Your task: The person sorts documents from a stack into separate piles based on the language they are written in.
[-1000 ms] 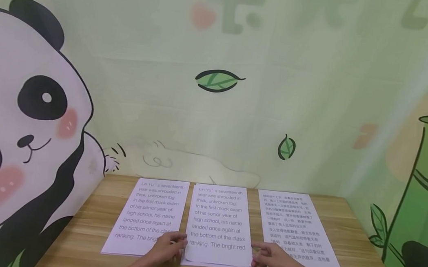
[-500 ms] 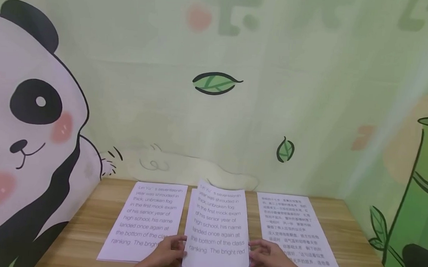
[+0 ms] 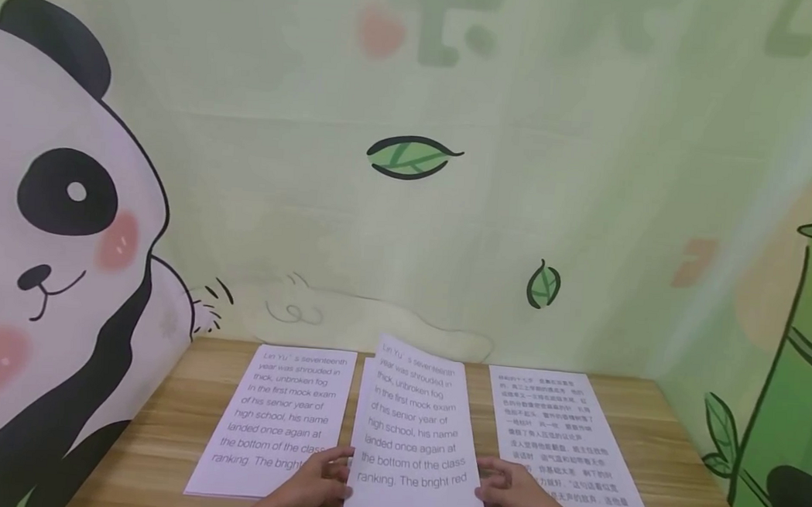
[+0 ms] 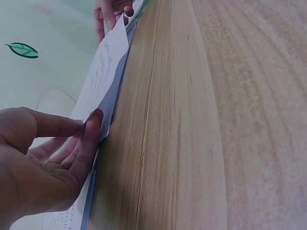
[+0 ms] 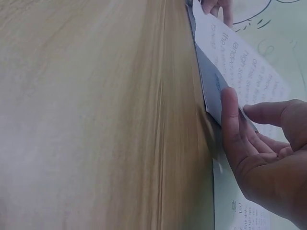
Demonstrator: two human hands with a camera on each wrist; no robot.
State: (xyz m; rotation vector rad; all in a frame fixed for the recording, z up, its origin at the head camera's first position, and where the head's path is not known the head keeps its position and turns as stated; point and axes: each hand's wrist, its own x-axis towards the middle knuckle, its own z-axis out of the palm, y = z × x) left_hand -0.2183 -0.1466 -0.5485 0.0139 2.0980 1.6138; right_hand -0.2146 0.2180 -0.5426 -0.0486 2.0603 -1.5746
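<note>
A printed sheet of paper (image 3: 412, 432) with English text is raised off the middle stack, its far left corner curling upward. My left hand (image 3: 311, 480) pinches its left edge near the bottom; in the left wrist view the thumb (image 4: 57, 125) and fingertips meet at the paper. On the opposite edge, my right hand (image 3: 527, 493) pinches the same sheet between thumb and fingers, as the right wrist view shows with the thumb (image 5: 268, 112) on the printed face. More paper (image 5: 207, 79) lies flat beneath the lifted sheet, mostly hidden by it.
Another stack of English text (image 3: 277, 424) lies left on the wooden table (image 3: 165, 425), partly under my left hand. To the right is a stack with Chinese text (image 3: 563, 418), partly covered by my right hand. A panda-printed cloth backdrop (image 3: 278, 184) stands behind the table.
Both hands have closed in on the middle sheet's side edges and lifted it from the flat stack. Its far left corner has risen and the sheet now bends. The side stacks stay in place.
</note>
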